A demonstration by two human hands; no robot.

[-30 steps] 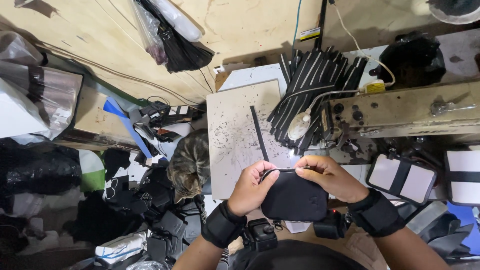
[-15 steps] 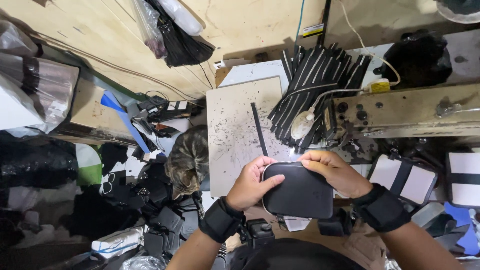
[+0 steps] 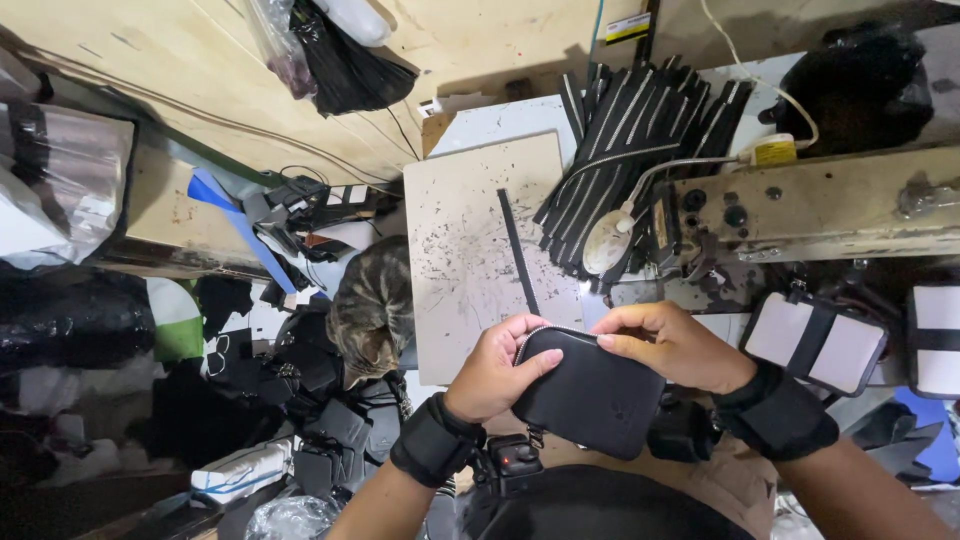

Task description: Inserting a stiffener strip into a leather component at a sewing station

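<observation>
Both my hands hold a small black zippered pouch (image 3: 590, 395) in front of my body. My left hand (image 3: 495, 372) grips its left edge, with the thumb on the front near the zipper. My right hand (image 3: 668, 345) pinches the pouch's upper right edge. A black wrist strap sits on each forearm. A long black zipper strip (image 3: 518, 250) lies on the worn beige work table (image 3: 455, 230) just beyond my hands.
A sewing machine (image 3: 800, 205) stands at the right with a small lamp (image 3: 607, 243). A fan of black striped strips (image 3: 640, 125) lies behind it. A tabby cat (image 3: 372, 310) sits left of the table among black pouches (image 3: 330, 420). Bags hang on the wooden wall.
My hands have drawn the pouch slightly lower and nearer to my body, and my left thumb has shifted along the zipper edge. The view has tilted a little.
</observation>
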